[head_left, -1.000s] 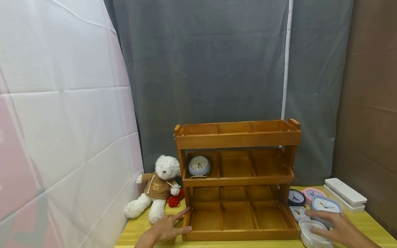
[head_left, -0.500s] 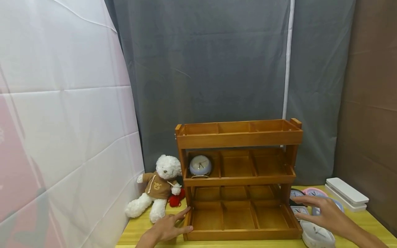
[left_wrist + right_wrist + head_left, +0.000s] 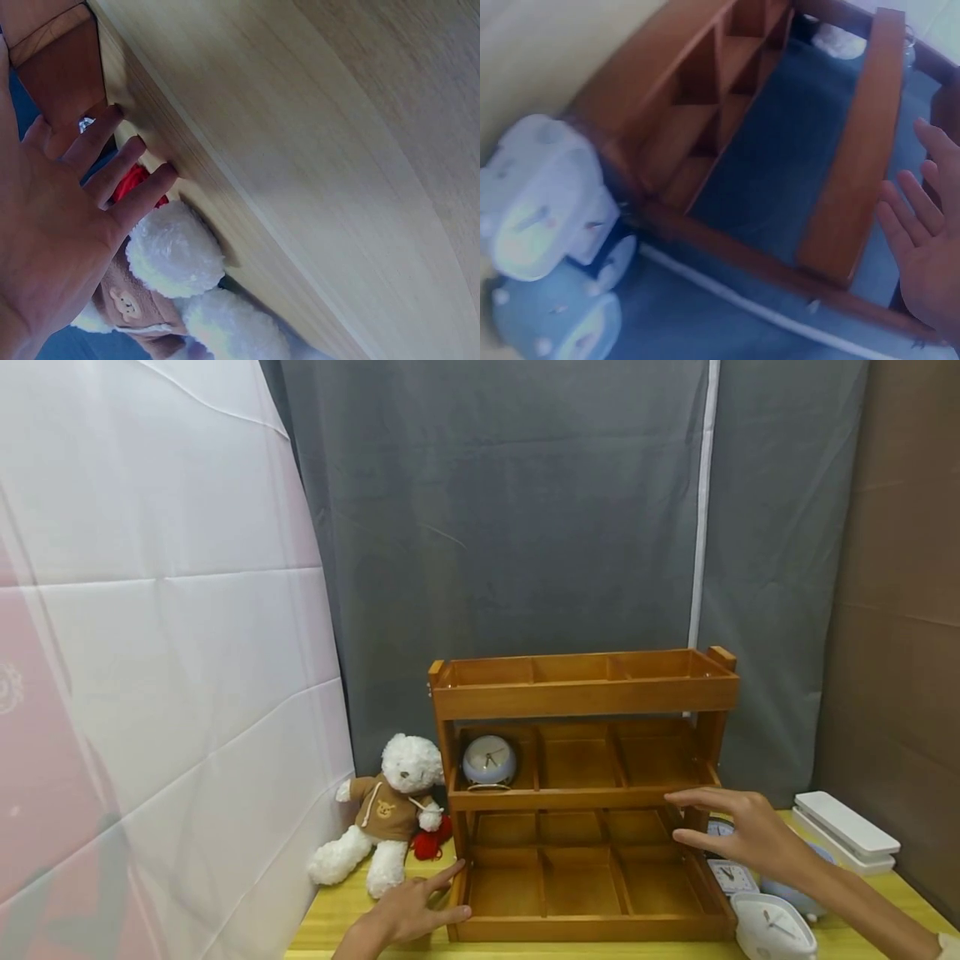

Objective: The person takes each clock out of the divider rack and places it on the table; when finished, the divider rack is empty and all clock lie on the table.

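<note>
A three-tier wooden rack [image 3: 585, 931] with divided compartments stands on the table. My left hand [image 3: 408, 908] touches its lower left side, thumb and index finger stretched out; the left wrist view shows the fingers [image 3: 139, 195] spread and nothing held. In front of the rack's right post hovers my right hand [image 3: 750, 833], fingers extended and holding nothing. A round lavender alarm clock [image 3: 489, 762] sits in the middle tier's left compartment. Below the right hand are a white clock [image 3: 772, 928], a small square clock [image 3: 732, 877], a partly covered blue clock [image 3: 797, 897] and a black-rimmed clock [image 3: 722, 827].
Left of the rack sits a white teddy bear [image 3: 390, 810] in a brown hoodie, beside something red [image 3: 429, 842]. A white oblong object [image 3: 847, 831] lies at the back right. Grey curtain [image 3: 525, 527] hangs behind, with a white cloth [image 3: 187, 652] along the left.
My right hand has moved up and left, from over the clocks to the rack's right post, uncovering the white clock's face. The left hand stays at the rack's side. The view has shifted slightly.
</note>
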Demonstrator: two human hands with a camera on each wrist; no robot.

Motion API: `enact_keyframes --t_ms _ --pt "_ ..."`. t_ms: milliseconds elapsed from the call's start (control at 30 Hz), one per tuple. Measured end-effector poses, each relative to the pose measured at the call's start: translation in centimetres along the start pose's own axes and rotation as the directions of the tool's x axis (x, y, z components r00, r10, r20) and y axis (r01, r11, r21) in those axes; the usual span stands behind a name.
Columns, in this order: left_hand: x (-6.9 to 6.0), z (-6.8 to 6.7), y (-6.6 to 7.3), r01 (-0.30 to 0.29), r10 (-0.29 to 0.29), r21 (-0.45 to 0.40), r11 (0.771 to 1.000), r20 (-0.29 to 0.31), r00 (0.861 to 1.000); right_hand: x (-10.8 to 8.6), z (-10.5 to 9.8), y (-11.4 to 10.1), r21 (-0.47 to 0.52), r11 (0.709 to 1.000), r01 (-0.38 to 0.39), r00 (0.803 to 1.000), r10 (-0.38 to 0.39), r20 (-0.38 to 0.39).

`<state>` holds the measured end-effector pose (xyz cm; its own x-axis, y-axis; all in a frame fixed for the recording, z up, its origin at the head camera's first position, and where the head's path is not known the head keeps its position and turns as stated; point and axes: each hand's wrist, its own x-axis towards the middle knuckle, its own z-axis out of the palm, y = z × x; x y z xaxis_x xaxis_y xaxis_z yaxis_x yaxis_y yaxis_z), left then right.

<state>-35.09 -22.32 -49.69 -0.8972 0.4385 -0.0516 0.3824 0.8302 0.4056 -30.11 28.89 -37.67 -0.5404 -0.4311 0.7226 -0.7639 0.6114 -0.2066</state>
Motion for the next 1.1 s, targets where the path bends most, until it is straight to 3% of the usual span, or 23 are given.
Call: enact_keyframes --t_ms 200,733,1100 --pt "0.1 0.1 -0.1 -0.007 0.007 0.002 1.0 -0.005 1.0 2.7 0.9 -0.7 0.058 0.998 0.006 1.0 -0.006 0.013" --pt "-0.4 -0.2 0.0 -0.002 0.002 -0.004 1.0 -0.002 1.0 10.3 5.5 -2.1 0.173 0.984 0.035 0.998 -0.045 0.053" --pt "-0.4 0.0 0.3 -0.003 0.003 0.01 1.0 -0.005 1.0 13.8 8.3 -2.9 0.207 0.978 -0.011 0.991 -0.018 0.136"
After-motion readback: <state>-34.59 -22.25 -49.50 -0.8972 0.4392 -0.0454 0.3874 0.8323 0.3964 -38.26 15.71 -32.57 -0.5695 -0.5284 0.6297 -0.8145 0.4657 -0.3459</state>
